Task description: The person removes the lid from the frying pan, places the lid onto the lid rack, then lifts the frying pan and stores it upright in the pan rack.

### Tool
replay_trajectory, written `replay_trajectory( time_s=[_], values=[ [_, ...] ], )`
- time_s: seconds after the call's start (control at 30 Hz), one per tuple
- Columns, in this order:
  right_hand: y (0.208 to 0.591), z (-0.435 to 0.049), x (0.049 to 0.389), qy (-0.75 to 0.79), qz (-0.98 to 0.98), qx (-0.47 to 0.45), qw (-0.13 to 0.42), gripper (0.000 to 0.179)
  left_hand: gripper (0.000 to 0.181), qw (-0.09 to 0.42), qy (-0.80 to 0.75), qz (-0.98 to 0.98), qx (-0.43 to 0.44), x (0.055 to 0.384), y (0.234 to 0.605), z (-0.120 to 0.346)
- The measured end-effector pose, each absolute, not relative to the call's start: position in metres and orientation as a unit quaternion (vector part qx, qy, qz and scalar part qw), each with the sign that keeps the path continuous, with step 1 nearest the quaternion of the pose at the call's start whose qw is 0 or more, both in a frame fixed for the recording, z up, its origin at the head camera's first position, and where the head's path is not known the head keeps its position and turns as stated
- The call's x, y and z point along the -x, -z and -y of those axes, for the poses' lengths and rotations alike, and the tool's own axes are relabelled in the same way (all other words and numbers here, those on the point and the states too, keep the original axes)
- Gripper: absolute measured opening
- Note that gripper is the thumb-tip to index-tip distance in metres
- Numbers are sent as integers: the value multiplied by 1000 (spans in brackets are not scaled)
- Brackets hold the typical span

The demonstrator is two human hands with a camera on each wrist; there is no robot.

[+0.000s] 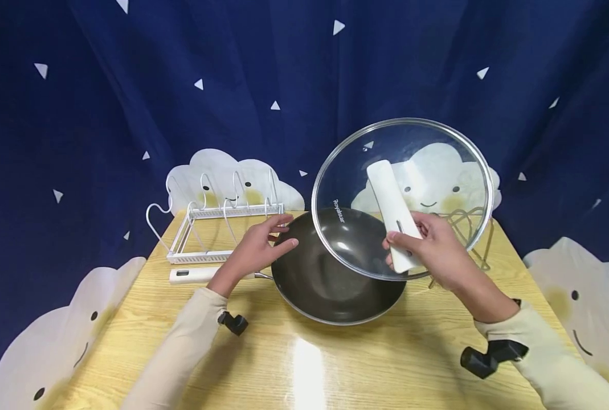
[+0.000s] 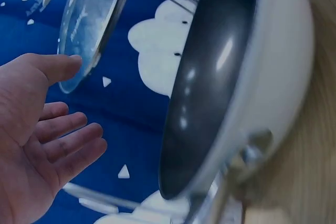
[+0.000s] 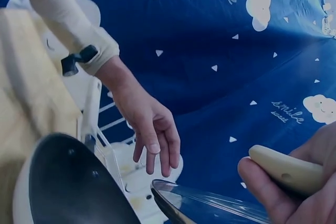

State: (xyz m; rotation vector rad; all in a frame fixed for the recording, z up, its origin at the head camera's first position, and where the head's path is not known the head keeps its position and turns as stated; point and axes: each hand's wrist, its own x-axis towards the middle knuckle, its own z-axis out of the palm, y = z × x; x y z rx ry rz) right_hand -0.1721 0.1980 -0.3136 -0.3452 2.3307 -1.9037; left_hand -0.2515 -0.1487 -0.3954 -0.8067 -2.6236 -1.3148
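My right hand grips the white handle of a round glass lid with a metal rim. The lid is tilted and held up over the right part of a dark wok. In the right wrist view the thumb and fingers close round the handle. My left hand hovers by the wok's left rim, above its white handle. Its fingers are spread and hold nothing; in the left wrist view the palm is bare and apart from the wok.
A white wire rack stands at the back left of the wooden table. Behind the lid at the right is a metal wire stand, partly seen through the glass. A blue curtain with clouds hangs behind the table.
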Motion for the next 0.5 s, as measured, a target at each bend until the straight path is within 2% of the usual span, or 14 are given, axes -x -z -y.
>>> replay_trajectory(
  time_s=[0.5],
  values=[
    [288,-242,173,468,-877,101,-37,37,53,28,452,849,271,280,383,89]
  ],
)
